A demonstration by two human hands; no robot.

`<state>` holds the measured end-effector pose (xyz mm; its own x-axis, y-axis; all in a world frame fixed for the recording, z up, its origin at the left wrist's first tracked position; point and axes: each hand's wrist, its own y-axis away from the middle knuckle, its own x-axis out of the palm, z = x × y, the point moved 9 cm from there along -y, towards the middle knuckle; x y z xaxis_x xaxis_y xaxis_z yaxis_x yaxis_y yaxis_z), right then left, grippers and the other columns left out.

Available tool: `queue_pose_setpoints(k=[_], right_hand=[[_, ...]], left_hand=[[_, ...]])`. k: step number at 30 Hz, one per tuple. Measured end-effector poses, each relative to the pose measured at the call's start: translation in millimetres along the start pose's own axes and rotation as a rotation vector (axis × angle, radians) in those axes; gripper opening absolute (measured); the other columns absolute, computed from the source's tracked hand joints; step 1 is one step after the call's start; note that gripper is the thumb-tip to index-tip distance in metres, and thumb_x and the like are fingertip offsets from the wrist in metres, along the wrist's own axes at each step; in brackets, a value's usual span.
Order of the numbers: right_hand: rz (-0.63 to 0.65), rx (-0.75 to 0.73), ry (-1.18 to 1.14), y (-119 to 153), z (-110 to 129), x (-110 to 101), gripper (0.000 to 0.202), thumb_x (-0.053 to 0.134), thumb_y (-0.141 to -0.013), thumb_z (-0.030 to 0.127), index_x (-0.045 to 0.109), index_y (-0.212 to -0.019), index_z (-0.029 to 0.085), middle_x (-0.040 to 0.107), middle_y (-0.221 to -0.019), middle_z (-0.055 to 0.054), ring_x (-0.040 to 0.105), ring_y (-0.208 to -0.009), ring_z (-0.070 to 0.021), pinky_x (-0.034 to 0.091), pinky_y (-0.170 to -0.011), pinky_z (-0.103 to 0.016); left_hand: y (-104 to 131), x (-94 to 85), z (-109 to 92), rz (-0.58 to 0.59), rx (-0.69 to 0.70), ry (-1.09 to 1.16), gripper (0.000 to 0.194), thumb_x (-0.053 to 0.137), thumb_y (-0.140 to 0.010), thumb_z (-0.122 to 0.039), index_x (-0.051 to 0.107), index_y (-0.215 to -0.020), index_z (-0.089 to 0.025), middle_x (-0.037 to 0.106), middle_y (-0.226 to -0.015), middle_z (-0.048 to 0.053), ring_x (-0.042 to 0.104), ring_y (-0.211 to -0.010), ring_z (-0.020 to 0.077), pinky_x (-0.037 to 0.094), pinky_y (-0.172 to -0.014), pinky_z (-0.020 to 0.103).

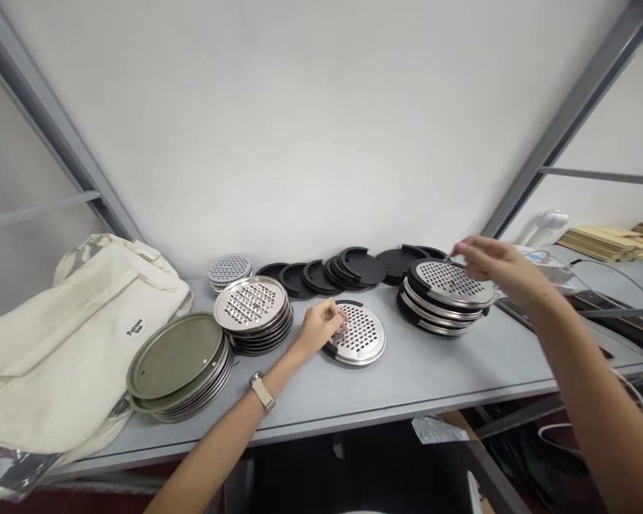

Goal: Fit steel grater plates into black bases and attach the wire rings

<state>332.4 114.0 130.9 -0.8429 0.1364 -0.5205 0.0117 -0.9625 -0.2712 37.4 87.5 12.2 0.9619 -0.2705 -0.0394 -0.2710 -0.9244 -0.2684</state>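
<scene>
My left hand (320, 327) is over the left edge of a single round metal grater plate (361, 334) with a black rim piece, which lies flat on the shelf. Its fingers are curled together; what they pinch, if anything, is too small to name. Up at the right, my right hand (485, 261) has its fingertips pressed together just above a stack of black-rimmed grater plates (453, 282). A tiny greyish piece shows at those fingertips, its kind unclear. Left of my left hand stands a pile of shiny grater discs (251, 303).
Black round holders (356, 268) lie overlapped along the wall. Green round plates (176, 357) are stacked beside a cream bag (80, 335) at the left. Small grater discs (229, 269) sit behind. Cables and yellowish slats (600, 243) are at the right. The shelf's front edge (354, 420) runs across.
</scene>
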Motion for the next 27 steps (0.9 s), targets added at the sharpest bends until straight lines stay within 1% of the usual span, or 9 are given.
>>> queue_pose_setpoints(k=[2,5,7,10,13,16,20,24,27], right_hand=[[0.214,-0.057,0.07,16.3,31.1,52.8,0.037,0.049,-0.087,0.054,0.061,-0.087,0.019,0.03,-0.052,0.007,0.029,-0.047,-0.0082,0.021,-0.047,-0.023],[0.432,-0.283,0.166,41.1,65.9,132.1,0.031,0.048,-0.089,0.045,0.062,-0.08,0.019,0.051,-0.062,0.002,0.043,-0.054,-0.0106,0.03,-0.052,-0.022],[0.46,-0.355,0.226,48.0,69.3,170.4,0.026,0.046,-0.09,0.037,0.058,-0.076,0.018,0.053,-0.061,0.002,0.042,-0.053,-0.0106,0.03,-0.051,-0.022],[0.427,-0.391,0.32,46.1,61.5,201.9,0.024,0.044,-0.09,0.031,0.054,-0.072,0.018,0.051,-0.057,0.002,0.04,-0.05,-0.0108,0.028,-0.05,-0.022],[0.427,-0.39,0.339,41.6,55.0,214.1,0.021,0.046,-0.089,0.028,0.053,-0.072,0.019,0.053,-0.058,0.001,0.041,-0.051,-0.0108,0.028,-0.05,-0.022],[0.435,-0.387,0.355,40.3,55.4,220.4,0.021,0.048,-0.088,0.028,0.053,-0.07,0.019,0.054,-0.056,0.001,0.041,-0.049,-0.0107,0.027,-0.049,-0.021],[0.409,-0.383,0.378,42.5,60.9,219.4,0.021,0.046,-0.089,0.03,0.053,-0.072,0.02,0.056,-0.057,0.0,0.044,-0.049,-0.0121,0.026,-0.05,-0.023],[0.379,-0.347,0.423,47.4,52.6,191.9,0.043,0.034,-0.095,0.041,0.045,-0.058,0.021,0.051,-0.051,-0.001,0.041,-0.046,-0.0133,0.024,-0.05,-0.027],[0.426,-0.23,0.49,55.0,18.6,158.8,0.048,0.032,-0.094,0.048,0.036,-0.054,0.022,0.049,-0.049,-0.002,0.039,-0.044,-0.0134,0.026,-0.048,-0.028]], left_hand=[[-1.2,0.4,1.0,0.0,-0.028,0.049,0.016,0.054,-0.076,-0.021,0.043,-0.065,-0.016,0.061,-0.072,0.002,0.059,-0.055,0.0078,0.041,-0.049,0.017],[-2.4,0.2,1.8,-0.007,-0.06,0.11,0.021,0.059,-0.075,-0.026,0.044,-0.066,-0.016,0.06,-0.067,0.001,0.057,-0.051,0.0071,0.039,-0.046,0.016],[-2.9,-0.4,3.2,-0.006,-0.088,0.156,0.023,0.062,-0.074,-0.03,0.044,-0.068,-0.016,0.059,-0.065,-0.001,0.06,-0.053,0.0093,0.041,-0.047,0.017],[-2.9,-1.0,7.9,0.014,-0.152,0.25,0.027,0.06,-0.076,-0.037,0.041,-0.074,-0.018,0.058,-0.068,-0.001,0.065,-0.06,0.0142,0.048,-0.053,0.023],[-2.6,-1.3,13.7,0.032,-0.216,0.328,0.029,0.058,-0.076,-0.04,0.038,-0.076,-0.019,0.057,-0.07,-0.001,0.065,-0.06,0.0153,0.048,-0.052,0.024],[-2.9,-1.5,17.3,0.028,-0.245,0.362,0.03,0.06,-0.074,-0.038,0.038,-0.076,-0.019,0.056,-0.068,-0.002,0.063,-0.058,0.0127,0.046,-0.053,0.022],[-3.3,-1.8,19.0,0.003,-0.257,0.366,0.027,0.061,-0.076,-0.037,0.04,-0.074,-0.019,0.056,-0.066,-0.003,0.06,-0.057,0.0102,0.045,-0.055,0.021],[-2.8,-2.0,20.5,-0.003,-0.27,0.367,0.024,0.059,-0.079,-0.033,0.041,-0.073,-0.018,0.059,-0.068,0.0,0.062,-0.061,0.0114,0.045,-0.056,0.021],[-2.9,-3.2,22.5,-0.016,-0.275,0.378,0.02,0.056,-0.08,-0.028,0.042,-0.072,-0.018,0.061,-0.069,0.002,0.063,-0.062,0.0119,0.045,-0.057,0.022]])
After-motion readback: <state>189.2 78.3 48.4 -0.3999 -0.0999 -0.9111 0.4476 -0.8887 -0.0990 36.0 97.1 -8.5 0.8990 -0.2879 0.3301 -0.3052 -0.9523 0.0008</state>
